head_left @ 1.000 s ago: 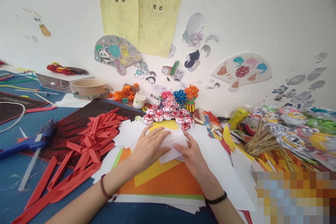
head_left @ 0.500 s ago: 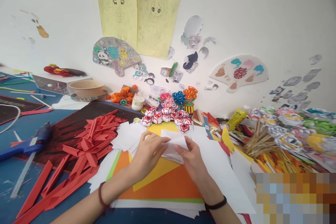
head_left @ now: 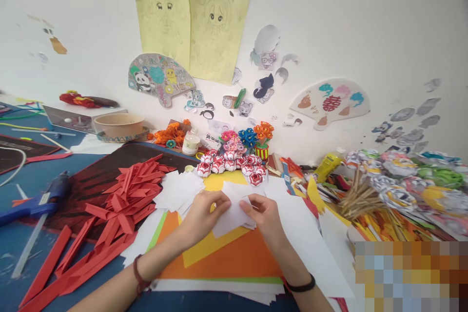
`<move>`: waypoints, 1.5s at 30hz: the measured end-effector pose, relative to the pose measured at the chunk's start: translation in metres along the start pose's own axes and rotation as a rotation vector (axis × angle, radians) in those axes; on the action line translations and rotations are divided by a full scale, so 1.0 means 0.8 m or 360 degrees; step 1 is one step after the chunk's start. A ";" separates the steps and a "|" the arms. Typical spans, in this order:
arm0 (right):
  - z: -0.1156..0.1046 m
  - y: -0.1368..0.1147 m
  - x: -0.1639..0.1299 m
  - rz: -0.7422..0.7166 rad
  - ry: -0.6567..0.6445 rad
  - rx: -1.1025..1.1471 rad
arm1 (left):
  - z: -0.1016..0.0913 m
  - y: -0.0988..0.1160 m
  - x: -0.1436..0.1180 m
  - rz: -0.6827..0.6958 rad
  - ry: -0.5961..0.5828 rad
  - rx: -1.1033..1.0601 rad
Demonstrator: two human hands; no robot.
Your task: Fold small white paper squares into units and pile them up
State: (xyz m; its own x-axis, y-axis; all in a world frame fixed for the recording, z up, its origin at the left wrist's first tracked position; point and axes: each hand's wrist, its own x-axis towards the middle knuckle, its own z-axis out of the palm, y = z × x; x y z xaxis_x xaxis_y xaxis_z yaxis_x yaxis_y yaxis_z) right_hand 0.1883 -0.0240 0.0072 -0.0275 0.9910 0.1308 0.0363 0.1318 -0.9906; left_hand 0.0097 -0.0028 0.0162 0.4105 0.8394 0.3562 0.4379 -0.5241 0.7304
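Observation:
My left hand (head_left: 200, 215) and my right hand (head_left: 263, 215) together pinch a small white paper square (head_left: 231, 216), lifted slightly and folded over a stack of orange, yellow and white sheets (head_left: 234, 258). The left fingers grip its left edge, the right fingers its top right edge. More white squares (head_left: 178, 188) lie just left of the hands. A cluster of red-and-white paper flowers (head_left: 230, 164) sits right behind the paper.
A pile of folded red paper strips (head_left: 126, 195) lies to the left, with a blue glue gun (head_left: 34, 202) beyond it. A bowl (head_left: 119, 124), small jar (head_left: 190, 143) and paper flower pot (head_left: 263, 139) stand by the wall. Sticks and colourful paper crafts (head_left: 398, 190) crowd the right.
The white paper lay pressed flat under both hands; both hands have drawn closer to me and now pinch it up by its edges, folding it.

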 end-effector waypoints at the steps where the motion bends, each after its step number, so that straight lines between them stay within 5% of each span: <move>1: 0.001 0.000 -0.001 -0.0005 0.0003 -0.0016 | 0.000 0.000 0.000 0.0003 0.0003 0.0018; 7: 0.000 0.003 0.000 -0.0101 0.0017 -0.0175 | 0.003 0.004 -0.002 -0.0012 -0.0198 -0.0145; 14: -0.023 0.005 0.010 -0.0067 0.0459 -0.0077 | 0.003 -0.011 0.003 -0.0094 -0.0230 -0.0212; 26: -0.001 0.007 0.001 -0.0225 0.0105 -0.0571 | 0.004 -0.008 -0.001 0.0294 -0.0259 0.0289; 37: 0.014 0.000 -0.008 -0.0251 0.0121 -0.0538 | 0.020 0.001 0.000 -0.0256 -0.0343 -0.0663; 42: 0.011 -0.001 -0.007 -0.0225 0.0265 -0.0534 | 0.032 -0.006 0.001 -0.0538 -0.0317 -0.1017; 45: -0.003 0.002 0.000 -0.0193 0.0422 -0.0490 | 0.033 -0.008 0.001 -0.0503 -0.0340 -0.1026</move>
State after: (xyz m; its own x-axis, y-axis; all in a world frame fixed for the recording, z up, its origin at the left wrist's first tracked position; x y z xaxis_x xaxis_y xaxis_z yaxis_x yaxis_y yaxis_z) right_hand 0.1911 -0.0240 0.0059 0.2063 0.9341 0.2913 0.3464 0.2087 -0.9146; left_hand 0.0283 -0.0026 -0.0039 0.5181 0.8553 0.0000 0.0319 -0.0193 0.9993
